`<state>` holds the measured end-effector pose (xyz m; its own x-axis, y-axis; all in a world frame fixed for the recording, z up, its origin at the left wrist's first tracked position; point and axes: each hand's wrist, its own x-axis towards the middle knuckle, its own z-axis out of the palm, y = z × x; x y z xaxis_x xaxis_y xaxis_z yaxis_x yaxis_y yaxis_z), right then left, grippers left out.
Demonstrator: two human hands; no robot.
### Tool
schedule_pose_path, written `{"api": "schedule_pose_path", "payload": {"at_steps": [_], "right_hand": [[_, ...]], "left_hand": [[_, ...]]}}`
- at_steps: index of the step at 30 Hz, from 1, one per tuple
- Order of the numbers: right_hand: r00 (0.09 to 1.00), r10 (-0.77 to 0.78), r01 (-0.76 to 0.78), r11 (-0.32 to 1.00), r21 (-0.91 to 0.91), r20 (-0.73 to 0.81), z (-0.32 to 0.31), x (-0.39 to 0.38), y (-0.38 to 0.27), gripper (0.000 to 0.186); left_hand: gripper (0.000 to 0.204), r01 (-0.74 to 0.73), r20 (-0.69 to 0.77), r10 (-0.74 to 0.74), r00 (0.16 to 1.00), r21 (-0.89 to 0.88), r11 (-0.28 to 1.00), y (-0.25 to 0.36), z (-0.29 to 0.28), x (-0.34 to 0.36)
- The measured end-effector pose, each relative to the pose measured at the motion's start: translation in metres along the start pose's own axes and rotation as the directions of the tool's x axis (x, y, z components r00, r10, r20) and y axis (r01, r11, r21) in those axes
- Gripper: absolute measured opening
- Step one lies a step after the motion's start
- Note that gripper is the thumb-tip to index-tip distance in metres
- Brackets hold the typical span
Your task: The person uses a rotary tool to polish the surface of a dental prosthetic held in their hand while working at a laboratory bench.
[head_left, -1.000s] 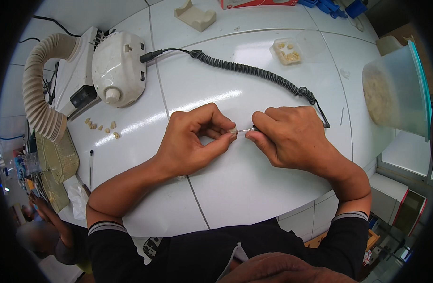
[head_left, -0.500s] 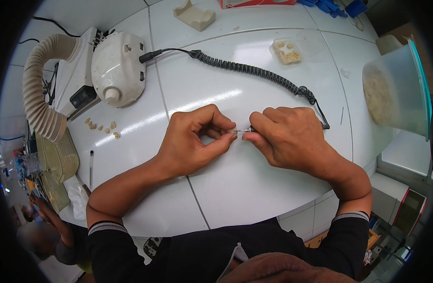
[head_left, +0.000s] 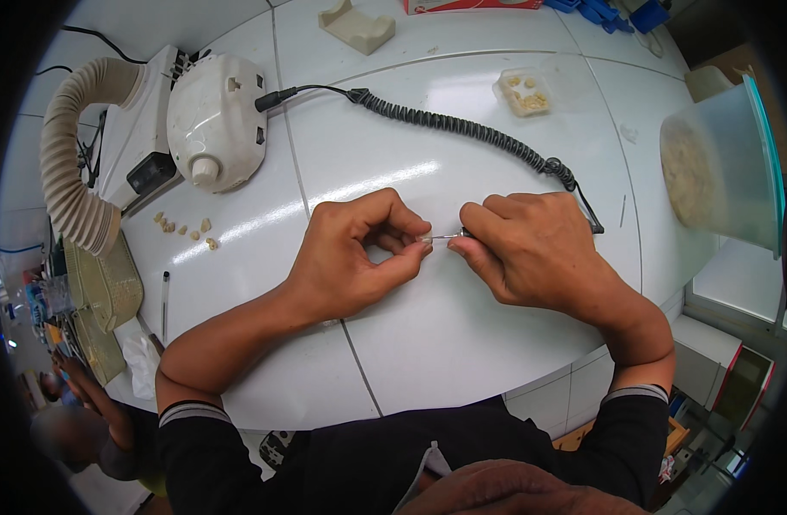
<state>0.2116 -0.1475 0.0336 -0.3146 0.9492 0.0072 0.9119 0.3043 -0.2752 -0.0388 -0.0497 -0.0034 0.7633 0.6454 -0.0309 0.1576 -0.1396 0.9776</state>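
The left hand (head_left: 351, 257) is curled nearly closed, thumb and forefinger pinching the tip of a thin metal bur (head_left: 443, 236). The right hand (head_left: 535, 249) is wrapped shut around a handpiece (head_left: 465, 233), almost wholly hidden in the fist, at the bur's other end. Both rest on the white table (head_left: 428, 343). A coiled black cord (head_left: 462, 129) runs from behind the right hand to a rounded white motor unit (head_left: 215, 120).

Further out, a small clear tray (head_left: 522, 90) holds pale, tooth-like pieces. At the right edge a large translucent tub (head_left: 724, 167) holds a beige mass that is too blurred to identify. Loose pale bits (head_left: 186, 228) lie below the motor unit, beside a ribbed hose (head_left: 72, 163).
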Motion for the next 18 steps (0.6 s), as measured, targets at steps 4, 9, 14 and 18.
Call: {"api": "schedule_pose_path", "payload": {"at_steps": [4, 9, 14, 18], "right_hand": [[1.0, -0.002, 0.002, 1.0, 0.007, 0.0, 0.0007, 0.0003, 0.0005, 0.039], [1.0, -0.013, 0.013, 1.0, 0.001, -0.007, 0.0008, 0.0005, -0.0005, 0.039], [1.0, -0.026, 0.026, 0.999, -0.02, -0.015, 0.0024, 0.0005, -0.0015, 0.039], [1.0, -0.003, 0.004, 1.0, -0.012, 0.012, 0.0013, -0.0002, -0.0013, 0.039]], "left_hand": [[0.016, -0.001, -0.001, 0.001, 1.0, 0.017, 1.0, -0.0006, -0.0005, -0.0002], [0.015, -0.012, -0.002, 0.012, 1.0, 0.021, 1.0, -0.0005, 0.0005, 0.0002], [0.015, 0.007, -0.009, -0.007, 1.0, 0.022, 1.0, -0.0004, 0.002, -0.0004], [0.015, 0.015, -0.004, -0.015, 1.0, 0.04, 0.999, 0.0018, 0.0026, -0.0001]]}}
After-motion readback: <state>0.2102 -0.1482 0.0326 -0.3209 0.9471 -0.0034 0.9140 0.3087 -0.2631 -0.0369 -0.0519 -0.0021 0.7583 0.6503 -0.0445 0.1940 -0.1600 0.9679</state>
